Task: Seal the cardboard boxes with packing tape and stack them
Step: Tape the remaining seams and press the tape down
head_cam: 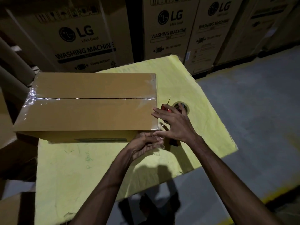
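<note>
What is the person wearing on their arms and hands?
Nothing that I can see. Both forearms are bare, with no sleeves in view. The left hand and the right hand have no gloves, and I see no watch, bracelet or rings, though the light is dim.

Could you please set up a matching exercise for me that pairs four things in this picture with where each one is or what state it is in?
Things
1. cardboard box
2. tape roll
3. washing machine cartons
4. left hand

Places or states
A. standing in a row at the back
B. on the yellow sheet, right of the box, partly behind the right hand
C. holding clear tape at the box's near right corner
D. top seam taped over

Pairs: 1-D, 2-B, 3-A, 4-C
</note>
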Tool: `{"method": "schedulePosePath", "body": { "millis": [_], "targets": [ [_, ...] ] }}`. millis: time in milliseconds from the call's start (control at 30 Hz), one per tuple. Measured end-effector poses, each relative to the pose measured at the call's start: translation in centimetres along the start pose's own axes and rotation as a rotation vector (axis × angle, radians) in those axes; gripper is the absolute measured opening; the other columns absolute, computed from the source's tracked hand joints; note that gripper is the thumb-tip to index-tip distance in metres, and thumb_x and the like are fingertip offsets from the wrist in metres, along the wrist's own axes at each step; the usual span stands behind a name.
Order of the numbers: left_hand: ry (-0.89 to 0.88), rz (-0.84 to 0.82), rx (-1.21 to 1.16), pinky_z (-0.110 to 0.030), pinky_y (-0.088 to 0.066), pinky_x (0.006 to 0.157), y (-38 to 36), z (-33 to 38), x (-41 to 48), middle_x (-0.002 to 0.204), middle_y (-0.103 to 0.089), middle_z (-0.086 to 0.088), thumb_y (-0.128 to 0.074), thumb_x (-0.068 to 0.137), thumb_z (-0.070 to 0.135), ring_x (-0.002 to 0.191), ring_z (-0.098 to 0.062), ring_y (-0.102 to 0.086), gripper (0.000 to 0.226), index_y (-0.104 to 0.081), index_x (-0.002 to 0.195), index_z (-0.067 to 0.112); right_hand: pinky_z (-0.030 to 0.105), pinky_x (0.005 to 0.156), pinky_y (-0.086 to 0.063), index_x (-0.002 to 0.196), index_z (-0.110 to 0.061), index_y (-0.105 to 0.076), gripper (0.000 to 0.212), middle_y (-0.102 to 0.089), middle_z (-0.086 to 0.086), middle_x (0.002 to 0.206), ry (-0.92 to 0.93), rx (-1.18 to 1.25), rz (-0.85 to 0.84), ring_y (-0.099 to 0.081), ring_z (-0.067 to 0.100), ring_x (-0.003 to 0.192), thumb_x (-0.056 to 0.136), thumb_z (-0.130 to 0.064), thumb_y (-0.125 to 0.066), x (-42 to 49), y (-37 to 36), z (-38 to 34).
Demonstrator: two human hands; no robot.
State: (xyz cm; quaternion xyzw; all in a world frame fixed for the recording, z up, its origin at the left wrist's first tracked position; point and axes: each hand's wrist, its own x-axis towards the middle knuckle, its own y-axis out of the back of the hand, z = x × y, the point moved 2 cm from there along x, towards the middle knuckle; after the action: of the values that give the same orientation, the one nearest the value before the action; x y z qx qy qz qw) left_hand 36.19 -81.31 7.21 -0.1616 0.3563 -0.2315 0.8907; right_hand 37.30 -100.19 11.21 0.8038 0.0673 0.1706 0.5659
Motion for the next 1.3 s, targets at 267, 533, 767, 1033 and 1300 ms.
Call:
{"method": "schedulePosePath", "body": {
  "millis": [267, 533, 767, 1033, 1300],
  "targets": [
    [0.011, 0.174, 0.076, -0.016, -0.058, 0.062, -0.6, -0.1, 0.2, 0.115, -0.072, -0.029, -0.065, 0.093, -0.008, 0.079, -0.015, -0.075, 0.023, -0.074, 0.113, -0.001, 0.066, 0.120, -0.014, 0.152, -0.045, -0.043, 0.086, -0.036, -0.026, 0.159, 0.005, -0.025, 0.026, -0.033, 0.013, 0.150, 0.076, -0.084, -0.057, -0.2, -0.1, -0.1],
    [0.095, 0.229, 0.052, -0.017, -0.057, 0.049, -1.4, 0.8, -0.7, 0.091, -0.077, -0.021, -0.063, 0.092, -0.012, 0.068, -0.015, -0.077, 0.022, -0.072, 0.111, -0.006, 0.068, 0.118, -0.018, 0.150, -0.045, -0.045, 0.084, -0.037, -0.027, 0.158, -0.001, -0.027, 0.052, -0.035, 0.014, 0.148, 0.075, -0.080, -0.060, -0.3, -0.4, -0.4],
    [0.117, 0.188, 0.006, -0.013, -0.053, 0.046, -1.3, 1.0, -1.2, 0.090, -0.075, -0.021, -0.061, 0.094, -0.011, 0.066, -0.014, -0.073, 0.019, -0.071, 0.109, -0.006, 0.068, 0.117, -0.018, 0.151, -0.046, -0.044, 0.086, -0.037, -0.028, 0.158, -0.016, -0.045, 0.029, -0.034, 0.013, 0.149, 0.074, -0.082, -0.060, -0.4, -0.2, -0.2],
    [0.197, 0.097, -0.148, -0.015, -0.051, 0.041, -1.4, 1.3, -1.9, 0.084, -0.070, -0.022, -0.048, 0.094, -0.018, 0.059, -0.019, -0.074, 0.022, -0.065, 0.101, -0.007, 0.068, 0.118, -0.019, 0.152, -0.045, -0.042, 0.087, -0.036, -0.026, 0.159, -0.013, -0.052, 0.016, -0.034, 0.014, 0.149, 0.075, -0.080, -0.064, -0.6, -0.6, -0.3],
    [0.359, 0.275, 0.577, -0.044, -0.064, 0.079, 0.6, -1.9, -1.5, 0.091, -0.069, -0.012, -0.067, 0.081, -0.006, 0.082, -0.024, -0.065, 0.015, -0.068, 0.093, 0.003, 0.065, 0.119, -0.016, 0.158, -0.042, -0.030, 0.093, -0.025, -0.024, 0.165, 0.007, -0.094, 0.005, -0.034, 0.015, 0.149, 0.078, -0.073, -0.067, -0.8, -1.2, -0.2]
  ]
}}
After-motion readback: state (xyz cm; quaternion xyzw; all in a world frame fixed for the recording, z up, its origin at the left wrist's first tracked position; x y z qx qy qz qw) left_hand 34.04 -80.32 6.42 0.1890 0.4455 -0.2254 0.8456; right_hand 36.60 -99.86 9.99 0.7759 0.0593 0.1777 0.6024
